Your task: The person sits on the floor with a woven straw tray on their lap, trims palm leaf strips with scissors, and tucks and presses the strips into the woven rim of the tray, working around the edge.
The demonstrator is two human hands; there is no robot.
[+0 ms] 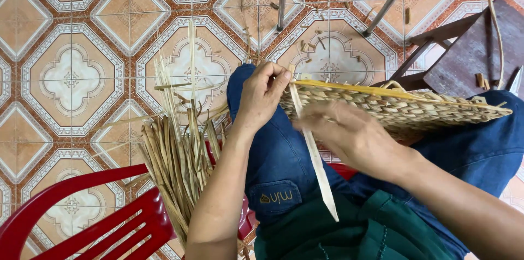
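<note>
Head view: left hand (262, 96) grip pinched on pale strip (314, 153) at woven basket (398, 108), blurred right hand (349, 134) grip unclear.

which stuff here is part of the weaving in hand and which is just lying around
In use:
- woven straw piece
- pale flat strip
- left hand, pinching at the woven edge
- right hand

Lying about:
- bundle of dried stalks
- red plastic chair
- dark wooden stool
- straw scraps on the tiles

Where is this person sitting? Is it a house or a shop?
Probably a home or small craft workspace, though I can't be sure. There's a patterned tile floor, a red plastic chair, and a bundle of dried straw beside a half-woven basket.
</note>
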